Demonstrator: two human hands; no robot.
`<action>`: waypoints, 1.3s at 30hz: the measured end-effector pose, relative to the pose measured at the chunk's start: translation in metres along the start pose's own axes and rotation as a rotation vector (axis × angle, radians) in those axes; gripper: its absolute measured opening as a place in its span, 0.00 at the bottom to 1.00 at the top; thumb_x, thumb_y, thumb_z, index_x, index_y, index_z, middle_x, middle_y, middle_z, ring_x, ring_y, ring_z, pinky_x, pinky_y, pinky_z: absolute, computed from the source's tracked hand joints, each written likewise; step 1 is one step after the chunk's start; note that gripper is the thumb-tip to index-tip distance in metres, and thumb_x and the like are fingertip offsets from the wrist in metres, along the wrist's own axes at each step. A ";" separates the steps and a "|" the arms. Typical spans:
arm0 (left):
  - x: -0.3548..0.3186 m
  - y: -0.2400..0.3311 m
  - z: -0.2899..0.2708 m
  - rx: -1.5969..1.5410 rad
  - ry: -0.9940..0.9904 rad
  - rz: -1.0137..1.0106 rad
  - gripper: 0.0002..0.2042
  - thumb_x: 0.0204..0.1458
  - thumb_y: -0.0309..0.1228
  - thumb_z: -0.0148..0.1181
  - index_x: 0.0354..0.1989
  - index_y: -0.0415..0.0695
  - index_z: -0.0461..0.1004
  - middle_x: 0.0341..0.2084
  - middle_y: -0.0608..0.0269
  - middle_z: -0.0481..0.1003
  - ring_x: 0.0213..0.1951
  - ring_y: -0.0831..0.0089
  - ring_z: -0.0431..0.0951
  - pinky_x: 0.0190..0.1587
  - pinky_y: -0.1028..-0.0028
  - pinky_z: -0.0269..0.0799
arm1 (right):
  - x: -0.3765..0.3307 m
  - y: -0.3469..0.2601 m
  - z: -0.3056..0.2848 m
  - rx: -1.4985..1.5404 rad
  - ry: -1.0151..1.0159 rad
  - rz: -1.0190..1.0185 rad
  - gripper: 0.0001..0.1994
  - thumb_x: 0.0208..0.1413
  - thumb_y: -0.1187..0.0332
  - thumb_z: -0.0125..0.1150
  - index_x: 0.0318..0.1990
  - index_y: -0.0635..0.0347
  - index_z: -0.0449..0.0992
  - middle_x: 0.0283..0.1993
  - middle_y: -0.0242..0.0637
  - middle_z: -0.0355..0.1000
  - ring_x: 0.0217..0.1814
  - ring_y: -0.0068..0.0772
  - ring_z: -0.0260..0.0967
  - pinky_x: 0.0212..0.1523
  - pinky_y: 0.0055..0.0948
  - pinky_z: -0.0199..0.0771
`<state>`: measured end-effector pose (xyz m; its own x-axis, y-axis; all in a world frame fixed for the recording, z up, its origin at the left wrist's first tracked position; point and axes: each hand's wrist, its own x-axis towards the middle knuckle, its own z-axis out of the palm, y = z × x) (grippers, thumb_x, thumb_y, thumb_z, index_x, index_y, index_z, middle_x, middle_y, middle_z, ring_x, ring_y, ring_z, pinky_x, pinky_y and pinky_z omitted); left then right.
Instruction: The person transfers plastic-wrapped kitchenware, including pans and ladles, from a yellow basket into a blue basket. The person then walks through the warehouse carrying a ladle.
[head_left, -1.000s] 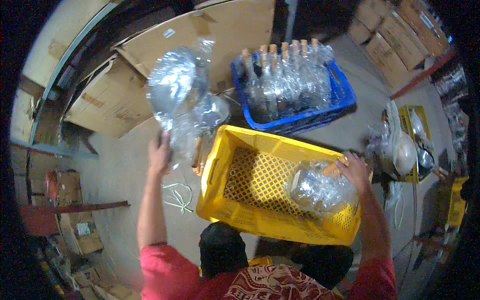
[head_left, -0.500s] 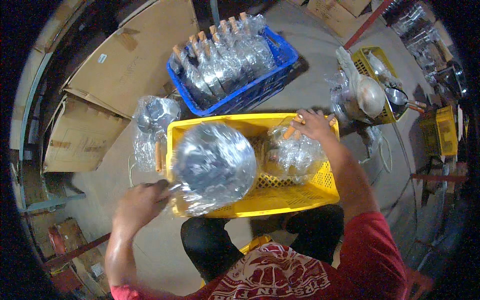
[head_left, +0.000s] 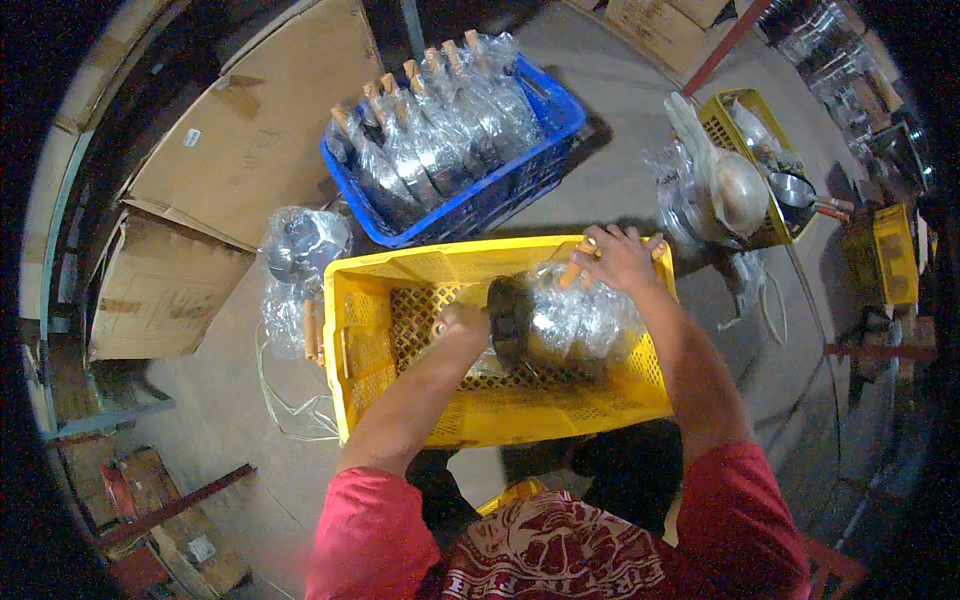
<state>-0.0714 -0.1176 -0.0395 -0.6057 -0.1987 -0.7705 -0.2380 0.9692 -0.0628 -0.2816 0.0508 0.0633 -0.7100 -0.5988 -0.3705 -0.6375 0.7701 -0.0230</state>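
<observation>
A yellow plastic crate (head_left: 545, 425) stands in front of my knees. Inside it my left hand (head_left: 464, 328) is closed around the handle of a frying pan (head_left: 510, 318), whose dark round face stands on edge. The handle's end pokes out of the fist. Against that pan, filling the crate's right part, several plastic-wrapped pans (head_left: 580, 325) stand together. At the crate's far right my right hand (head_left: 622, 262) grips their wooden handles (head_left: 575, 270), fingers curled over the tops; the exact hold is partly hidden.
Beyond the crate, a blue crate (head_left: 440, 230) holds several wrapped pans, handles up. Wrapped pans (head_left: 305, 250) lie on the floor at the left, near large cardboard boxes (head_left: 255, 130). Another yellow crate (head_left: 720, 125) with pans, and wrapped pans (head_left: 685, 205) beside it, are at the right.
My left hand has swung the wrapped pan from above the crate's left side down into the crate, turning it on edge beside the others. My right hand has stayed at the handles.
</observation>
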 end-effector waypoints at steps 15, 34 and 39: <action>-0.060 -0.034 -0.023 -1.009 0.522 -0.028 0.16 0.51 0.41 0.61 0.39 0.39 0.79 0.36 0.40 0.80 0.41 0.45 0.81 0.46 0.54 0.76 | -0.001 0.000 0.000 0.023 0.012 -0.008 0.36 0.53 0.31 0.51 0.63 0.41 0.70 0.67 0.42 0.66 0.71 0.61 0.53 0.62 0.88 0.31; -0.086 0.027 -0.006 -0.884 0.351 0.140 0.13 0.58 0.27 0.45 0.43 0.35 0.76 0.43 0.37 0.78 0.47 0.45 0.80 0.50 0.50 0.75 | 0.008 -0.004 -0.003 0.014 -0.071 -0.014 0.37 0.53 0.36 0.58 0.63 0.52 0.69 0.64 0.51 0.67 0.66 0.64 0.59 0.66 0.54 0.59; -0.093 0.025 -0.014 -0.948 0.297 0.153 0.13 0.60 0.28 0.45 0.46 0.35 0.73 0.46 0.37 0.76 0.49 0.45 0.78 0.52 0.52 0.74 | 0.015 -0.001 0.000 0.141 -0.117 -0.049 0.37 0.53 0.39 0.60 0.62 0.56 0.69 0.62 0.52 0.68 0.65 0.59 0.62 0.65 0.52 0.59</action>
<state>-0.0311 -0.0766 0.0395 -0.8144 -0.2352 -0.5305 -0.5698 0.4975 0.6540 -0.2916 0.0413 0.0581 -0.6348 -0.6128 -0.4707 -0.6162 0.7690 -0.1702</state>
